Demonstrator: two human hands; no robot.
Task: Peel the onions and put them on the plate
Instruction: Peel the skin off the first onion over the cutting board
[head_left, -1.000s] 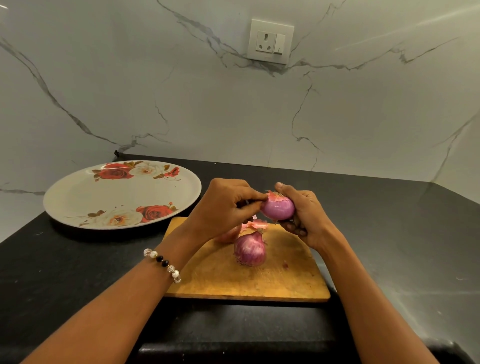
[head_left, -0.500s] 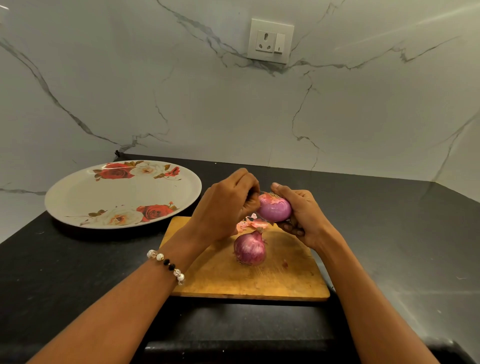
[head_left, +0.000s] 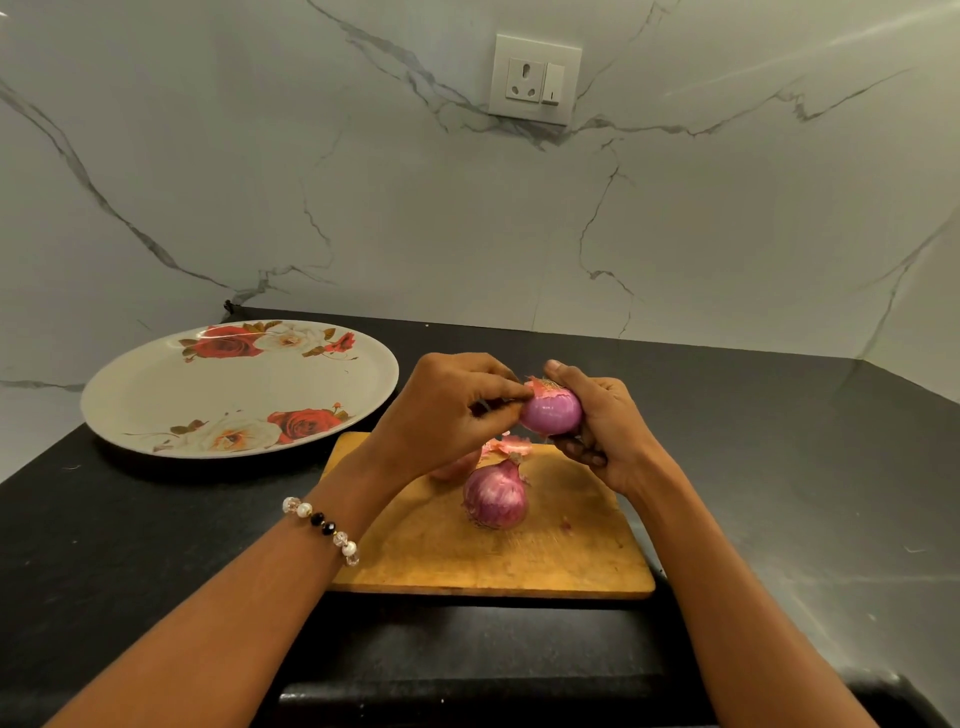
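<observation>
My right hand grips a mostly peeled purple onion in the air above the wooden cutting board. My left hand pinches a bit of skin at the onion's left side near its top. An unpeeled red onion stands on the board below. Another onion is partly hidden under my left hand. Loose pink peel lies on the board's far part. The flowered plate sits to the left with nothing on it.
The black counter runs right and back to a marble wall with a socket. A dark ledge lies just below the board's near edge.
My left hand came back down to the onion's upper left and pinches the skin again. The held onion shifted slightly right in my right hand.
</observation>
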